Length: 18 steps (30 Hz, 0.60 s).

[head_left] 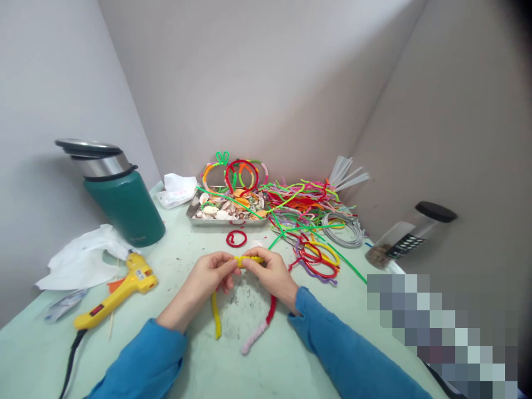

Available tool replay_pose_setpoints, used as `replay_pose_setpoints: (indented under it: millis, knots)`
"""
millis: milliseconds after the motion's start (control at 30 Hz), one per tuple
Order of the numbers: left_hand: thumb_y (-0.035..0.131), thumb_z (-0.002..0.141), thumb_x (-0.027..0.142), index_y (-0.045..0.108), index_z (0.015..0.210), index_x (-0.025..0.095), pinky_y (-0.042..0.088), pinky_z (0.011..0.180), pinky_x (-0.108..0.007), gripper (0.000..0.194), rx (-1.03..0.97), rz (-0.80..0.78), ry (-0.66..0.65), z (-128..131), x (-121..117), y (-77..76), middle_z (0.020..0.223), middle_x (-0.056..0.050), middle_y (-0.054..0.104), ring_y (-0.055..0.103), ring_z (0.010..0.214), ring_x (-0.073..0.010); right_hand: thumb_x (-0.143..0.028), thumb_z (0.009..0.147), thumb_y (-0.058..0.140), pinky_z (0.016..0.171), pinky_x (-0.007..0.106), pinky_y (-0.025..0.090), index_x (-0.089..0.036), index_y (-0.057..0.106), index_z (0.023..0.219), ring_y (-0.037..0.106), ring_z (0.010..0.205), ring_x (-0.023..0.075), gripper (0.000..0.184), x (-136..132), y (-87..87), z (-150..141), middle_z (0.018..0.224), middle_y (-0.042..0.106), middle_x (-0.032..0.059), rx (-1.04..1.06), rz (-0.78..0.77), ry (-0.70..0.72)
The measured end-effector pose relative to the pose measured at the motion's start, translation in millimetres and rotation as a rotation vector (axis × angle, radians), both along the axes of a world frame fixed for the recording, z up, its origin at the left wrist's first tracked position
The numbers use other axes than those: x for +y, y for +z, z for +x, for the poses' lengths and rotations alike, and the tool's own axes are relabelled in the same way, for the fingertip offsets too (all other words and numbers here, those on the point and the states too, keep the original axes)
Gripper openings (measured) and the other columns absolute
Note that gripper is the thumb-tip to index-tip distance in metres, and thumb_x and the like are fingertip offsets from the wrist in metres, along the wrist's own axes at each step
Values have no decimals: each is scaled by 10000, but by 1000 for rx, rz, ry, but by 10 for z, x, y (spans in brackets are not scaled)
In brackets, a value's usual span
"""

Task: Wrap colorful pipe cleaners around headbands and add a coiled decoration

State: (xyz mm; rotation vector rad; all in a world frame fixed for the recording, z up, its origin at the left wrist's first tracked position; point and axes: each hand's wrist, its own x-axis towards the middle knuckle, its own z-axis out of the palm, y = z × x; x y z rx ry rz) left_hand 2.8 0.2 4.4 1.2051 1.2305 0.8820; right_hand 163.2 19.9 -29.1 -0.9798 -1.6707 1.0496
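Note:
My left hand (pixel 209 275) and my right hand (pixel 272 274) meet over the pale green table (pixel 257 366), both pinching a twisted yellow pipe cleaner (pixel 248 259) between them. From the left hand a yellow end (pixel 216 318) hangs down to the table. From the right hand a red strand that turns pink (pixel 260 330) trails toward me. Both sleeves are blue.
A yellow glue gun (pixel 120 291) lies at the left beside crumpled white paper (pixel 83 255) and a green flask (pixel 124 202). A metal tray of shells (pixel 226 210) and a heap of coloured pipe cleaners (pixel 307 213) fill the back. A small red loop (pixel 236 238) lies ahead. A black-lidded clear jar (pixel 409 235) lies at the right.

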Motion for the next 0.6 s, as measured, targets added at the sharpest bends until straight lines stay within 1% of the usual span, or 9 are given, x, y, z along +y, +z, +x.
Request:
replay_pose_setpoints:
  millis: [100, 200, 267, 433, 600]
  knots:
    - [635, 669, 407, 570, 727, 130, 322, 387, -196, 290, -13, -6, 0, 19, -6, 0, 436, 20, 553, 459, 362, -83, -295, 778, 562, 643, 226, 409, -159, 648, 797, 530, 689, 128, 162, -15, 27, -6, 734, 617, 14, -24, 7, 2]
    - [659, 645, 397, 567, 788, 131, 355, 402, -201, 316, -47, 1, 6, 24, -9, -3, 549, 0, 614, 480, 390, -80, -297, 784, 544, 608, 218, 393, -152, 633, 755, 506, 646, 117, 172, -13, 25, -5, 693, 599, 7, -39, -6, -42]
    - [666, 640, 410, 562, 808, 137, 371, 405, -206, 337, -43, 2, 14, 24, -10, -3, 604, -4, 633, 480, 391, -76, -297, 785, 538, 587, 213, 381, -151, 625, 747, 489, 623, 110, 175, -11, 15, -4, 672, 581, -1, -57, -17, -36]
    - [629, 674, 444, 563, 719, 142, 329, 382, -187, 313, 18, 20, 2, 23, -9, -10, 419, 40, 528, 440, 351, -73, -301, 781, 537, 569, 208, 365, -149, 612, 729, 460, 599, 101, 177, -17, 6, -11, 640, 548, -14, -96, -32, -25]
    - [663, 630, 435, 545, 721, 146, 342, 360, -190, 324, 26, 34, 3, 27, 5, -53, 501, 25, 567, 440, 359, -71, -307, 781, 534, 567, 206, 362, -147, 595, 711, 452, 597, 100, 185, -15, 3, -8, 632, 529, -15, -84, -35, -23]
